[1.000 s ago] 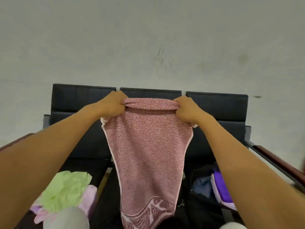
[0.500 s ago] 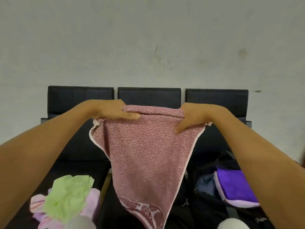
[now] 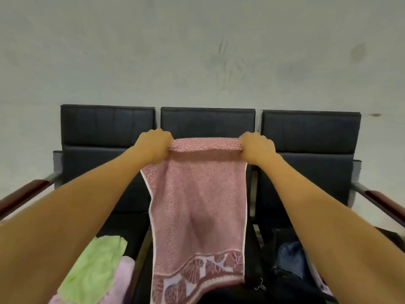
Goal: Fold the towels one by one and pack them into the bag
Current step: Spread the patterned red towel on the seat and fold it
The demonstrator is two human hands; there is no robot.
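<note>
A pink towel with a patterned border at its bottom hangs in the air in front of the middle seat. My left hand grips its top left corner and my right hand grips its top right corner, with the top edge stretched straight between them. A black bag lies open on the right seat at the bottom right, with dark blue cloth showing inside; my right forearm hides part of it. A heap of loose towels, a light green one on top of a pale pink one, lies on the left seat.
A row of three black padded seats stands against a pale wall. Dark red armrests stick out at both ends of the row.
My hands have closed into fists on the top corners and pulled the top edge taut. The towel now hangs straight and flat instead of sagging to a point.
</note>
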